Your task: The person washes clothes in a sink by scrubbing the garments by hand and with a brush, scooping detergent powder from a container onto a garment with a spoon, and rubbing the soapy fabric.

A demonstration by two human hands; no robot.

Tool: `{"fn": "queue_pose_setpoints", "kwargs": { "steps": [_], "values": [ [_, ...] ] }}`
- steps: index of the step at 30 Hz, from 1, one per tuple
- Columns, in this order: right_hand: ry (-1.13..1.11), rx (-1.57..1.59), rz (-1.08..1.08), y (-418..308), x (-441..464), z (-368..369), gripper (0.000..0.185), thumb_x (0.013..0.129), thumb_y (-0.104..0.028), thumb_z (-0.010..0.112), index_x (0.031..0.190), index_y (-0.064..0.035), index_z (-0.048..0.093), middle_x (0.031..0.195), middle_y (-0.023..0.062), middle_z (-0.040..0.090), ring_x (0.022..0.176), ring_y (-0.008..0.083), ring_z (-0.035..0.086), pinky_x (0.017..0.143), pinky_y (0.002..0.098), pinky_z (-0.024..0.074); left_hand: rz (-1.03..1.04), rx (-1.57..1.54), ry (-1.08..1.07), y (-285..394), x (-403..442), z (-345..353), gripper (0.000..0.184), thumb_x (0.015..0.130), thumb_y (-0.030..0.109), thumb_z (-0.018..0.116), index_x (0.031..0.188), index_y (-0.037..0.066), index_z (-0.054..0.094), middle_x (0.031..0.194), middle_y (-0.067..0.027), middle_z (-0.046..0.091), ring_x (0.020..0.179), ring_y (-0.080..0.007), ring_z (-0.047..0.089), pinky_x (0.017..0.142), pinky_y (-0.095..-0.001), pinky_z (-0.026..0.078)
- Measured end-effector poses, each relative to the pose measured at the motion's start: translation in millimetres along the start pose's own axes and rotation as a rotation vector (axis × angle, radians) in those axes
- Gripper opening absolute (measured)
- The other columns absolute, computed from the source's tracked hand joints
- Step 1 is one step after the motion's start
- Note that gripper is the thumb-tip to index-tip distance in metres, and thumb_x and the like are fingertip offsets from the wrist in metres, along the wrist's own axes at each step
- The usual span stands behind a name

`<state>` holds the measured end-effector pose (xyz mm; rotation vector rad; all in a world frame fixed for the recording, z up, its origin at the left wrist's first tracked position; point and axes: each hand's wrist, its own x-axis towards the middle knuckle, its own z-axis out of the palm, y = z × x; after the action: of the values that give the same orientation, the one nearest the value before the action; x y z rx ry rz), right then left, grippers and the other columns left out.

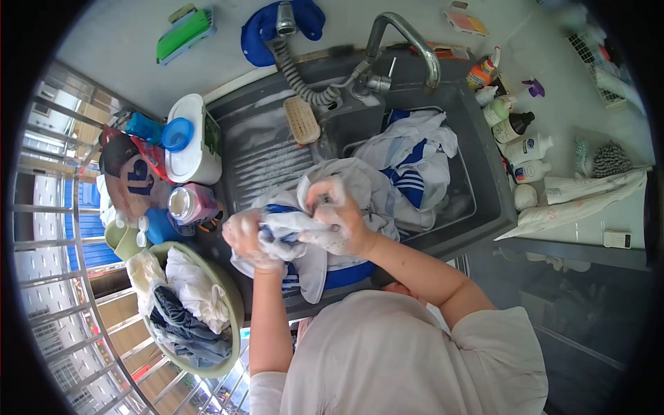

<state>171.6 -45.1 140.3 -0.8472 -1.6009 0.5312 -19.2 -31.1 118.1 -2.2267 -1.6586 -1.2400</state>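
Running from eight towards two o'clock, the soapy cloth (283, 225) lies bunched between left hand (247, 240) and right hand (349, 218), both grips curled round it, over the sink's (477, 232) six-o'clock side.

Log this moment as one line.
left hand: grips soapy cloth; right hand: grips same cloth; sink basin: blue-and-white clothes; green tub: dark and pale clothes

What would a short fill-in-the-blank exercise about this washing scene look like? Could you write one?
1. The left hand and right hand hold a cloth with foam coloured ____.
2. The tub of clothes is coloured ____.
3. Across the picture, the tub lies to the ____ of the sink.

Missing words: white; green; left.
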Motion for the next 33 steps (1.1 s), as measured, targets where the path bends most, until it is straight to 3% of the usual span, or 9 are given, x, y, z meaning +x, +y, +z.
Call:
{"fn": "queue_pose_setpoints", "kwargs": {
  "steps": [3, 6, 13, 16, 18, 22, 27, 31, 33],
  "values": [
    [-0.090, -0.087, -0.005, 16.1, -32.3, -15.3, 0.028, 0.069, -0.019, 0.082, 0.071, -0.0072, 0.057, 0.118, 0.0157, 0.053, 0.106, 0.0311, 0.052, 0.087, 0.0391, 0.0425, -0.014, 0.138, -0.414, -3.2, -8.7, 1.0, 0.029, 0.078, 0.031, 0.061, 0.104, 0.019, 0.063, 0.118, -0.0041, 0.055, 0.115, -0.0236, 0.050, 0.099, -0.0498, 0.031],
    [-0.425, -0.534, 0.226, 40.4, -91.0, -35.3, 0.025, 0.076, -0.028, 0.076, 0.072, -0.0074, 0.062, 0.118, 0.0115, 0.056, 0.109, 0.0298, 0.053, 0.085, 0.0420, 0.0433, -0.010, 0.253, -0.807, -18.0, -45.5, 8.8, 0.056, 0.074, 0.016, 0.071, 0.126, 0.027, 0.055, 0.149, -0.0063, 0.037, 0.141, -0.0271, 0.030, 0.114, -0.0607, 0.013],
    [-0.313, -0.549, 0.763, 43.6, -83.5, -50.4, 0.031, 0.081, -0.038, 0.069, 0.078, -0.0076, 0.067, 0.091, 0.0124, 0.063, 0.081, 0.0338, 0.059, 0.073, 0.0404, 0.0441, -0.107, 0.163, -1.282, 29.1, 0.2, -54.0, 0.092, 0.051, 0.027, 0.089, 0.133, 0.015, 0.048, 0.149, -0.0088, 0.038, 0.145, -0.0315, 0.021, 0.114, -0.0632, 0.011],
    [-0.099, -0.592, 0.503, 29.8, -53.3, -8.7, 0.030, 0.081, -0.038, 0.068, 0.080, -0.0077, 0.068, 0.095, 0.0131, 0.064, 0.086, 0.0333, 0.060, 0.074, 0.0419, 0.0440, -0.075, 0.048, -0.943, 23.0, -34.6, -30.1, 0.100, 0.047, 0.032, 0.091, 0.134, 0.012, 0.045, 0.137, -0.0094, 0.048, 0.138, -0.0325, 0.033, 0.113, -0.0619, 0.013],
    [-0.416, -0.758, 0.327, 36.7, -47.3, 8.3, 0.026, 0.082, -0.033, 0.067, 0.086, -0.0077, 0.068, 0.097, 0.0132, 0.065, 0.089, 0.0327, 0.061, 0.077, 0.0428, 0.0447, -0.148, 0.041, -0.948, 19.5, -38.3, -22.0, 0.101, 0.047, 0.034, 0.091, 0.135, 0.013, 0.044, 0.131, -0.0089, 0.051, 0.132, -0.0323, 0.039, 0.113, -0.0606, 0.014],
    [-0.319, -0.504, 0.494, 83.4, -48.3, -22.1, 0.024, 0.084, -0.024, 0.062, 0.098, -0.0060, 0.068, 0.099, 0.0137, 0.066, 0.091, 0.0305, 0.062, 0.084, 0.0396, 0.0470, -0.116, 0.136, -0.945, 24.5, -32.0, -30.5, 0.095, 0.048, 0.033, 0.090, 0.132, 0.019, 0.049, 0.112, -0.0061, 0.057, 0.115, -0.0273, 0.050, 0.107, -0.0524, 0.026],
    [0.387, 0.529, 0.852, 67.6, -22.9, -110.0, 0.038, 0.094, -0.029, 0.057, 0.117, 0.0017, 0.061, 0.116, 0.0120, 0.063, 0.106, 0.0185, 0.059, 0.096, 0.0319, 0.0442, -0.042, 0.085, -0.665, 15.2, -51.2, -40.8, 0.056, 0.055, 0.012, 0.076, 0.110, 0.016, 0.065, 0.089, -0.0061, 0.056, 0.094, -0.0292, 0.054, 0.093, -0.0440, 0.036],
    [0.570, 0.725, 0.534, 60.9, -6.4, -166.0, 0.041, 0.093, -0.034, 0.058, 0.112, 0.0021, 0.061, 0.121, 0.0138, 0.062, 0.108, 0.0189, 0.060, 0.099, 0.0335, 0.0422, -0.041, 0.159, -0.358, 8.1, -53.7, -39.5, 0.052, 0.052, 0.002, 0.066, 0.102, 0.016, 0.069, 0.081, -0.0052, 0.051, 0.088, -0.0284, 0.052, 0.088, -0.0413, 0.038],
    [0.535, 0.524, 0.623, 67.0, -8.7, -174.1, 0.041, 0.094, -0.036, 0.058, 0.112, 0.0010, 0.061, 0.123, 0.0147, 0.061, 0.110, 0.0203, 0.059, 0.100, 0.0343, 0.0415, -0.107, 0.191, -0.509, 13.6, -46.9, -41.2, 0.058, 0.054, 0.001, 0.067, 0.111, 0.016, 0.068, 0.096, -0.0080, 0.054, 0.100, -0.0296, 0.052, 0.094, -0.0453, 0.035]
  ]
}}
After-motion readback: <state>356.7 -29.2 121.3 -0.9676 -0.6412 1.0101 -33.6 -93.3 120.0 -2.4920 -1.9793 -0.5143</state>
